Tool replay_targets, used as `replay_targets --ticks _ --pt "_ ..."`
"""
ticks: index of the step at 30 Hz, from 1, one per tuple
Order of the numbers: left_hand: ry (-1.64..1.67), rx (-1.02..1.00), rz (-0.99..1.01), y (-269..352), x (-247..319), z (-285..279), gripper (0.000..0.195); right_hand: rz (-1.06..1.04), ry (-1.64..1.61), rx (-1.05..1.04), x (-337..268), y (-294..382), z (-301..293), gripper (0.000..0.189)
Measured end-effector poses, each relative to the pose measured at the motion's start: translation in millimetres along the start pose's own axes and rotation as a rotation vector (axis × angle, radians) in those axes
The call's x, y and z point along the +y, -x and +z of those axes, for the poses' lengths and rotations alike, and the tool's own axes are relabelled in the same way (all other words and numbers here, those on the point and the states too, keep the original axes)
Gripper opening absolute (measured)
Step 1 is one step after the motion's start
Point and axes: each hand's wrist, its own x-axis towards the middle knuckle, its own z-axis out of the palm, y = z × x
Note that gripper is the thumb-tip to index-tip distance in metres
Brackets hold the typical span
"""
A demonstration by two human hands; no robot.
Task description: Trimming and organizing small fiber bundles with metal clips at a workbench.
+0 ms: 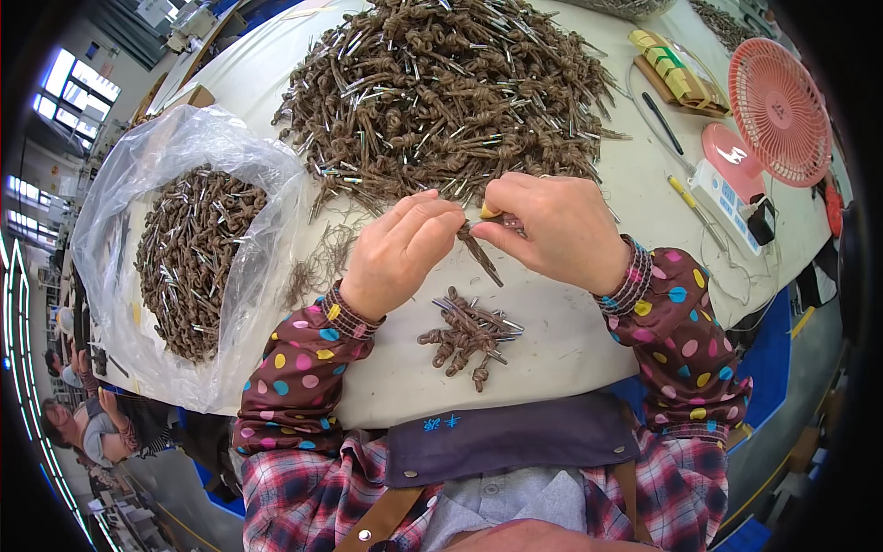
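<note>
Pinched in the fingers of my left hand (407, 241) is a knotted brown cord bundle (479, 255), its tail pointing down towards me. Close beside it, my right hand (559, 228) is curled, with its thumb against the upper end of the same cord. Something yellow (488, 211) shows at my right index fingertip; whether it is a finger cover or a small tool is unclear. Just below my hands lies a small heap of knotted cords (469, 334) with shiny metal-like tips. Beyond them rises a large pile of similar cords (448, 96).
At left, a clear plastic bag (269, 172) holds more knotted cords (200, 262). Loose thread scraps (321, 259) lie beside it. To the right are a pink fan (779, 110), a white power strip (724, 207), a black pen (662, 124) and a yellow-handled tool (697, 210).
</note>
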Motion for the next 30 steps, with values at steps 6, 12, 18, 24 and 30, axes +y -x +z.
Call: replay_targets --ticks 6,12,18,24,30 --pt "0.016 0.082 -0.060 -0.9 2.3 3.1 0.023 0.024 -0.046 -0.009 1.3 0.8 1.7 0.021" --pt "0.007 0.215 -0.187 -2.3 -4.1 3.3 0.023 0.687 -1.209 -0.211 4.3 11.4 20.5 0.026" --pt "-0.077 0.074 -0.292 -7.1 -6.6 -4.8 0.023 0.595 -1.013 -0.094 13.2 9.1 21.5 0.021" --pt "-0.066 -0.172 -0.123 -18.7 3.7 -17.1 0.039 0.649 -0.902 -0.218 17.7 1.8 -6.1 0.023" --pt "0.027 -0.185 -0.134 -12.6 2.9 -10.9 0.031 0.605 -0.910 -0.268 18.5 -0.2 -1.0 0.022"
